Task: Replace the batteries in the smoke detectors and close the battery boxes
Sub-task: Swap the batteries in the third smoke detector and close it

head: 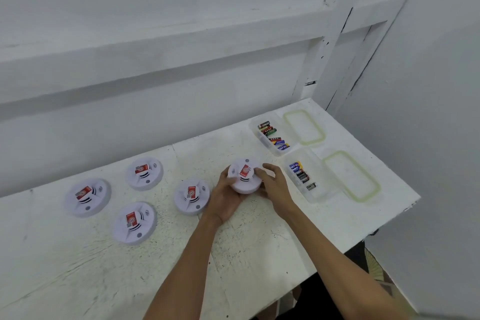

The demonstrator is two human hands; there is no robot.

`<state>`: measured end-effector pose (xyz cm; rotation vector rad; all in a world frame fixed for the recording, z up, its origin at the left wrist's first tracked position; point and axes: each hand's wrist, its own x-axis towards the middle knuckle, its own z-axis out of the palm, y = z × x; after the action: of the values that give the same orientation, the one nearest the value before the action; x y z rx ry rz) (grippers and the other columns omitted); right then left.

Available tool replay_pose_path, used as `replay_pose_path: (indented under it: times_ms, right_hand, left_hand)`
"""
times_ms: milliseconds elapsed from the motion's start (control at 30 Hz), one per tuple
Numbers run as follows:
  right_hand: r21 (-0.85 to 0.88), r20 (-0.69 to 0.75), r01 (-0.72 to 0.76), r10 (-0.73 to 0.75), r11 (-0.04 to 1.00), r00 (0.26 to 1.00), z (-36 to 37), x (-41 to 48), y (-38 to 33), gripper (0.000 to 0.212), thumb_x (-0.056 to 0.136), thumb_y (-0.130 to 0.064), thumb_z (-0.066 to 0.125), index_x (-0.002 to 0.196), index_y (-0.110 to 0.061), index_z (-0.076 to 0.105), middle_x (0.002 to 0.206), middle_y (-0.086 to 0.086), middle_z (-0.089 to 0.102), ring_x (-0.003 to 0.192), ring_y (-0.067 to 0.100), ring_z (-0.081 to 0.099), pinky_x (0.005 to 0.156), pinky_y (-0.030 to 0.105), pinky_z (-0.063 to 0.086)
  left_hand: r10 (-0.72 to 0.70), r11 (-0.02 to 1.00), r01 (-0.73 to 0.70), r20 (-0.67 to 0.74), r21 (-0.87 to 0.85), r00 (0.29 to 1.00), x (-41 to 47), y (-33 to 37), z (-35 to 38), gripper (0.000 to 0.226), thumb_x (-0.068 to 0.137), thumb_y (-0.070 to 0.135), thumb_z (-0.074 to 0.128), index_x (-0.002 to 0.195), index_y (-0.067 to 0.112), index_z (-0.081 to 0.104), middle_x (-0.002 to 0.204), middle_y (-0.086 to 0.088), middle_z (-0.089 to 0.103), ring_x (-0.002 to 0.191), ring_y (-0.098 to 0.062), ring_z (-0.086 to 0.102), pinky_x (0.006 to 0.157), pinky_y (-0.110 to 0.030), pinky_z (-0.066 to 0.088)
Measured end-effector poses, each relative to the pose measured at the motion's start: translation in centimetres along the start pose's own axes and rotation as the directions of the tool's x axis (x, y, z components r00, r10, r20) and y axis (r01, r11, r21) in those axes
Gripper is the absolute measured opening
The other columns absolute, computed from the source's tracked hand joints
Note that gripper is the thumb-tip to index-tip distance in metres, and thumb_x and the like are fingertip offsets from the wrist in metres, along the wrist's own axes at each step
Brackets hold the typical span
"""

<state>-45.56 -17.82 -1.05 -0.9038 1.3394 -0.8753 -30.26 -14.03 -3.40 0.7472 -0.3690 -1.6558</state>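
A white round smoke detector with a red label is held a little above the white table. My left hand cups it from below and from the left. My right hand grips its right edge with curled fingers. Several more white detectors lie face up on the table to the left, the nearest one just beside my left hand. Two clear open boxes with batteries stand to the right: a far box and a near box.
Two clear lids with green seals lie right of the boxes, the far lid and the near lid. A white wall runs behind the table. The table's right edge drops off near the lids.
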Motion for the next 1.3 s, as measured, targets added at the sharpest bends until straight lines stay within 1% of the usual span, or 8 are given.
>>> replay_pose_path:
  times_ms: [100, 233, 400, 667, 867, 1000, 1200, 1300]
  right_hand:
    - [0.114, -0.069, -0.062, 0.070, 0.992, 0.995, 0.3, 1.2, -0.2, 0.067, 0.066, -0.052, 0.087, 0.119, -0.023, 0.057, 0.112, 0.006, 0.070, 0.100, 0.022, 0.070, 0.089, 0.044, 0.059]
    - [0.121, -0.062, -0.107, 0.115, 0.987, 0.991, 0.7, 2.4, -1.0, 0.098, 0.047, -0.064, 0.091, 0.124, -0.012, 0.059, 0.115, 0.010, 0.071, 0.098, 0.025, 0.073, 0.089, 0.047, 0.059]
    - [-0.158, -0.091, -0.014, 0.000, 0.987, 0.996, 1.0, 2.0, -2.7, 0.072, 0.069, -0.068, 0.075, 0.121, -0.022, 0.055, 0.113, 0.001, 0.063, 0.104, 0.019, 0.065, 0.093, 0.039, 0.056]
    - [-0.021, 0.018, 0.061, -0.061, 0.998, 0.998, 0.3, 1.7, -1.6, 0.045, 0.087, -0.042, 0.071, 0.125, -0.024, 0.055, 0.123, 0.003, 0.065, 0.109, 0.019, 0.066, 0.094, 0.046, 0.057]
    - [0.013, 0.060, 0.143, -0.144, 0.990, 0.988, 0.1, 0.2, -0.3, 0.055, 0.095, -0.047, 0.061, 0.142, -0.025, 0.043, 0.138, -0.001, 0.056, 0.122, 0.014, 0.059, 0.098, 0.039, 0.056]
    - [0.029, 0.158, 0.151, -0.154, 0.988, 0.975, -0.7, -0.1, 0.6, 0.059, 0.090, -0.027, 0.060, 0.146, -0.030, 0.041, 0.140, -0.007, 0.056, 0.126, 0.013, 0.057, 0.100, 0.037, 0.054]
    - [0.086, 0.133, 0.142, -0.153, 0.986, 0.979, -1.2, 0.0, 1.1, 0.064, 0.079, -0.032, 0.067, 0.140, -0.027, 0.047, 0.138, -0.002, 0.058, 0.126, 0.018, 0.058, 0.105, 0.048, 0.050]
    - [0.139, 0.115, 0.129, -0.145, 0.982, 0.983, -1.5, -0.2, 1.3, 0.058, 0.084, -0.026, 0.066, 0.139, -0.024, 0.050, 0.136, 0.000, 0.061, 0.124, 0.021, 0.060, 0.098, 0.041, 0.054]
  left_hand:
    - [-0.045, 0.998, 0.047, -0.048, 0.044, 0.998, 0.0, 0.2, 0.6, 0.030, 0.105, 0.024, 0.051, 0.114, 0.000, 0.065, 0.134, -0.027, 0.061, 0.120, -0.038, 0.062, 0.101, -0.048, 0.056]
    - [-0.022, 0.987, 0.033, -0.072, 0.156, 0.997, 0.4, -0.3, 0.4, 0.052, 0.091, 0.015, 0.063, 0.141, 0.016, 0.049, 0.138, -0.021, 0.063, 0.123, -0.037, 0.063, 0.105, -0.054, 0.051]
    - [0.031, 0.977, -0.027, -0.016, 0.214, 0.999, 0.1, -0.6, 0.1, 0.059, 0.097, 0.009, 0.055, 0.154, 0.008, 0.040, 0.149, -0.020, 0.054, 0.136, -0.043, 0.053, 0.107, -0.055, 0.050]
    - [0.076, 0.983, -0.065, -0.060, 0.170, 0.995, 0.5, -0.7, -0.3, 0.054, 0.100, -0.009, 0.052, 0.151, 0.007, 0.045, 0.149, -0.020, 0.054, 0.137, -0.041, 0.053, 0.110, -0.056, 0.045]
    - [0.083, 0.985, -0.069, -0.079, 0.156, 0.993, 0.0, -0.6, 0.4, 0.057, 0.095, -0.010, 0.059, 0.145, 0.016, 0.049, 0.142, -0.018, 0.061, 0.130, -0.038, 0.060, 0.105, -0.051, 0.051]
    - [0.069, 0.970, -0.057, -0.043, 0.234, 0.997, -0.1, -0.7, 0.6, 0.078, 0.093, -0.005, 0.062, 0.157, 0.029, 0.035, 0.145, -0.009, 0.061, 0.136, -0.033, 0.056, 0.109, -0.053, 0.047]
    - [0.115, 0.871, -0.094, -0.013, 0.482, 0.993, -0.6, -0.4, 1.1, 0.079, 0.082, 0.022, 0.085, 0.151, 0.024, 0.047, 0.146, -0.004, 0.060, 0.134, -0.028, 0.058, 0.106, -0.052, 0.051]
    - [0.135, 0.843, -0.104, -0.021, 0.527, 0.991, -0.6, -0.4, 1.0, 0.076, 0.080, 0.020, 0.087, 0.146, 0.022, 0.050, 0.142, -0.009, 0.062, 0.130, -0.030, 0.061, 0.103, -0.051, 0.053]
